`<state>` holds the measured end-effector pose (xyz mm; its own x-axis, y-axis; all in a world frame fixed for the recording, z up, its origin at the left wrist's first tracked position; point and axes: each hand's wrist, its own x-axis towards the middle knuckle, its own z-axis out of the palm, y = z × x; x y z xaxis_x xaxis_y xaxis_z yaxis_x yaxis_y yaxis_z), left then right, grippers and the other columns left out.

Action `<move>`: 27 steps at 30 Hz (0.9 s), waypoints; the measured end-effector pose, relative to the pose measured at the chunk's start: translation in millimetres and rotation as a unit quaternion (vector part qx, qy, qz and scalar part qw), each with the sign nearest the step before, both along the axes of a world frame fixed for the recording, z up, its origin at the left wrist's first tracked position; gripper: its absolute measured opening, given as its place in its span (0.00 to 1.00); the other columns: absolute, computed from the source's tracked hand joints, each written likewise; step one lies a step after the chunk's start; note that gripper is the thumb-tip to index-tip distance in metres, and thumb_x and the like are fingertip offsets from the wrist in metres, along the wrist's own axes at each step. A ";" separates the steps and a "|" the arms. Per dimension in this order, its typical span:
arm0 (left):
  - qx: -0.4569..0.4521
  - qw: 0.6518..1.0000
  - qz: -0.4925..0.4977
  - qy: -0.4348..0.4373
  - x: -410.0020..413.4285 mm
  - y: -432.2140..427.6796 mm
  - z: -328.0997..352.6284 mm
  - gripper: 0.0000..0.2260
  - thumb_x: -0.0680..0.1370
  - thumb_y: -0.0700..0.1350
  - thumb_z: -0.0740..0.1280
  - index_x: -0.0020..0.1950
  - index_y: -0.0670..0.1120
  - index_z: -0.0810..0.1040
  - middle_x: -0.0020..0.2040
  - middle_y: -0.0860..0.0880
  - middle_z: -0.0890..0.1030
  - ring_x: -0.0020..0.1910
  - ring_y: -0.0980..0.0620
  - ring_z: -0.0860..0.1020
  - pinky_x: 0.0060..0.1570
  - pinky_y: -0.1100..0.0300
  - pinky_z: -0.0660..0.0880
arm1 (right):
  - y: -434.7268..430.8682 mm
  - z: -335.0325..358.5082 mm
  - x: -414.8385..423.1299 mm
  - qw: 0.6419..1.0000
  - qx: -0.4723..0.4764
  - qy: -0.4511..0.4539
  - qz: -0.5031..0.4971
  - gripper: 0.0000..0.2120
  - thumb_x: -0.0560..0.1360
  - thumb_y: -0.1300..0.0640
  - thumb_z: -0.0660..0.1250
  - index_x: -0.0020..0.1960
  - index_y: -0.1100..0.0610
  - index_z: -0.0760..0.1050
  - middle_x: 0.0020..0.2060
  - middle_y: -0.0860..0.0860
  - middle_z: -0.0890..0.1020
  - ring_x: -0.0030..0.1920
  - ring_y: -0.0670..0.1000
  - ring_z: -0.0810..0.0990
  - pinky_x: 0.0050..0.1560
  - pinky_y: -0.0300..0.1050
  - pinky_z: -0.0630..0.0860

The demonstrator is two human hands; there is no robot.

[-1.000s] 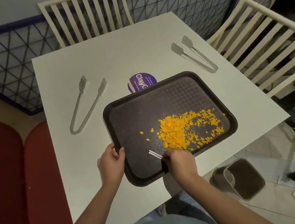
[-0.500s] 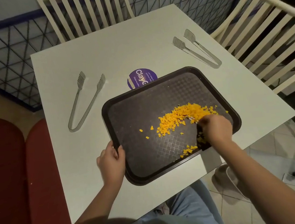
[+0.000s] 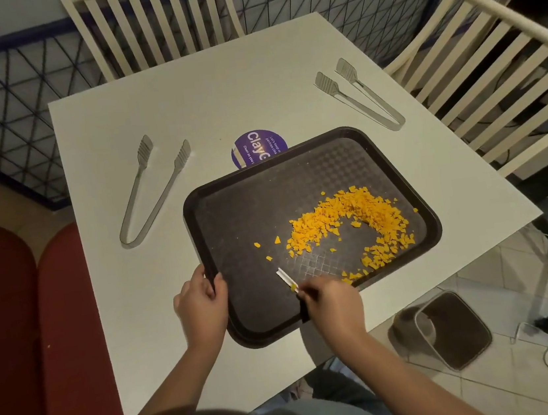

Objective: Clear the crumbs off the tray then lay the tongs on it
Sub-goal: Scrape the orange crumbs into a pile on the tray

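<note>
Closest to me, my left hand (image 3: 202, 305) grips the near left corner of the tray (image 3: 265, 205), thumb curled over the rim, and I judge it is there to steady it. My right hand (image 3: 332, 300) is curled round a small scraper (image 3: 286, 279). Its pale strip points out over the tray floor with a crumb or two stuck on it, and I cannot tell exactly how the fingers lie on the handle. The tray sits on the counter (image 3: 217, 93) close to its near edge. The orange crumbs (image 3: 345, 212) lie in a curved band on the right half, with a few strays left of it. I see none on the counter or floor, so the clearing looks barely begun. An open bin (image 3: 450, 330) stands on the floor just past that edge, a likely place for them. Further off, one pair of tongs (image 3: 150, 191) lies left of the tray and a second pair of tongs (image 3: 361, 96) lies beyond its far right corner. Both are on the bare counter, clear of the tray. So I count two steps as open: the crumbs must go, then the tongs must be laid on the tray.
</note>
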<state>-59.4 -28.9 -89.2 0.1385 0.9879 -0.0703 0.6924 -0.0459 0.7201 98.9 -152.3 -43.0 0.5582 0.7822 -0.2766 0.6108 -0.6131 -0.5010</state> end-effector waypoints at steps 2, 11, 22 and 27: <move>0.002 1.000 0.002 0.000 0.4 -0.9 0.7 0.14 0.78 0.49 0.61 0.60 0.46 0.76 0.31 0.45 0.75 0.40 0.46 0.73 0.51 0.48 0.73 | -3.5 -1.9 5.3 1.000 0.010 -0.023 0.015 0.07 0.75 0.57 0.66 0.49 0.50 0.82 0.43 0.49 0.84 0.41 0.53 0.80 0.45 0.46 0.77; 0.011 1.000 -0.003 0.006 0.1 -0.8 0.9 0.14 0.78 0.48 0.62 0.60 0.44 0.76 0.31 0.44 0.75 0.39 0.45 0.74 0.52 0.51 0.69 | -18.8 -2.2 97.2 0.989 -0.018 -0.139 -0.045 0.08 0.71 0.64 0.68 0.41 0.54 0.83 0.36 0.52 0.83 0.32 0.54 0.77 0.34 0.41 0.72; 0.011 1.000 -0.003 0.009 0.9 -1.0 0.8 0.14 0.79 0.48 0.62 0.62 0.45 0.76 0.31 0.46 0.76 0.39 0.47 0.74 0.53 0.51 0.68 | -9.5 18.0 101.9 0.995 0.047 -0.089 0.005 0.07 0.71 0.60 0.71 0.47 0.53 0.83 0.43 0.51 0.84 0.44 0.53 0.80 0.42 0.45 0.76; 0.007 1.000 0.007 0.013 1.2 -0.3 1.5 0.14 0.78 0.48 0.62 0.61 0.44 0.77 0.32 0.44 0.77 0.40 0.47 0.73 0.53 0.51 0.68 | 1.6 3.4 -1.6 0.978 0.068 -0.036 0.195 0.07 0.67 0.60 0.71 0.42 0.49 0.82 0.35 0.49 0.82 0.35 0.53 0.81 0.34 0.48 0.79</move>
